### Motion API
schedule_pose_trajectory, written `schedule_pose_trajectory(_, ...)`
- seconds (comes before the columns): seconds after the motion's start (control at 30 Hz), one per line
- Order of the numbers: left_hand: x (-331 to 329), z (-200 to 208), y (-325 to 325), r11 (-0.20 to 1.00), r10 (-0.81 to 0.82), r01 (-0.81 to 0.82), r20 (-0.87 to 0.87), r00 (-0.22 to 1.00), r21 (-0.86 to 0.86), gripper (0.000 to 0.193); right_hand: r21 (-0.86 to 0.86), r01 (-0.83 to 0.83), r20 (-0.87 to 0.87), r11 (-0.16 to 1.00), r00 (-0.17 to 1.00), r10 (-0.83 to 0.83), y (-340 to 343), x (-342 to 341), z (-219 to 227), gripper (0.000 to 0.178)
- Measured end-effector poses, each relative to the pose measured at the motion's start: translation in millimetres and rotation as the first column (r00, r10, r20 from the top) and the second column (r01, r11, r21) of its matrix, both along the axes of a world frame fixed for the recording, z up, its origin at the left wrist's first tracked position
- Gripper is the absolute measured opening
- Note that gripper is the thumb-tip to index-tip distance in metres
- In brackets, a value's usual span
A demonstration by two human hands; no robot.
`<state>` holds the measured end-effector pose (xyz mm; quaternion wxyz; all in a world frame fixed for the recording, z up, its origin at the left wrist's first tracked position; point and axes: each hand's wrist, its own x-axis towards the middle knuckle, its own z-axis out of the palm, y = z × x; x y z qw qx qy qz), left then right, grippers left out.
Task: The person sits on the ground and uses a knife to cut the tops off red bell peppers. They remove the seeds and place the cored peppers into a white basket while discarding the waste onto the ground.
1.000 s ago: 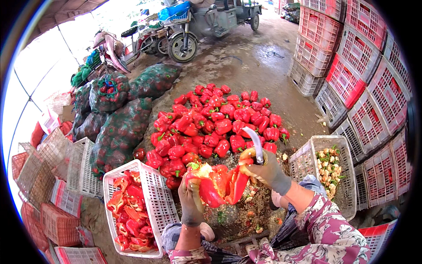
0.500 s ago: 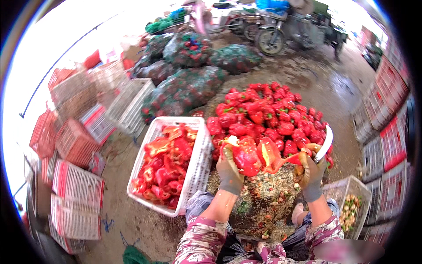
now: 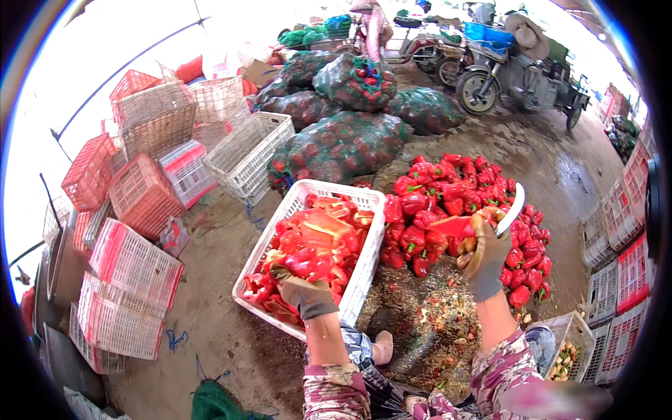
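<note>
My left hand (image 3: 306, 295), in a grey and tan work glove, is over the near left part of a white plastic crate (image 3: 364, 297) filled with cut red pepper pieces (image 3: 315, 231). Its fingers reach in among the pieces and are partly hidden, so its grip does not show. On the right, my gloved right hand (image 3: 486, 252) is closed around a knife (image 3: 516, 206) with a curved pale blade. A flat red part pokes out of the fist's left side; whether handle or pepper, I cannot make out. Beyond and below that hand lies a heap of whole red peppers (image 3: 413, 203).
Full mesh sacks (image 3: 343, 143) are piled behind the crate. Empty crates (image 3: 129, 297) are stacked at the left, more (image 3: 633, 273) at the right edge. A bin (image 3: 581, 329) with trimmings stands at the lower right. Parked three-wheelers (image 3: 483, 87) and a green net (image 3: 217, 402) also show.
My left hand has moved left and down from the pepper heap to the crate; the opened pepper no longer spans my two hands. My right hand still holds the knife. The view has shifted left.
</note>
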<state>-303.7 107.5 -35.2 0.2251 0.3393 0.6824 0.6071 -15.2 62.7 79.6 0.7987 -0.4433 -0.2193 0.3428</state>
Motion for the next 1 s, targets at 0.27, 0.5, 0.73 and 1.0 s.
schedule_pose_trajectory(0.27,-4,55,-9,0.962,-0.064,-0.109,0.597,0.8,0.249,0.047,-0.128,-0.197,0.879,0.972,0.431,0.203,91,-74,-11,0.049)
schedule_pose_trajectory(0.5,31,69,-18,0.853,-0.521,0.469,0.303,0.798,0.229,0.04,-0.279,-0.4,0.954,0.873,-0.011,0.3,55,-83,13,0.054)
schedule_pose_trajectory(0.73,59,67,-29,0.611,-0.787,0.773,0.022,0.617,0.171,0.042,-0.491,-0.349,0.871,0.798,-0.197,0.45,27,-44,25,0.057)
schedule_pose_trajectory(1.0,88,75,-38,0.238,-0.97,0.969,0.066,0.234,0.062,0.046,-0.513,-0.63,0.74,0.582,0.02,0.673,-6,21,18,0.05)
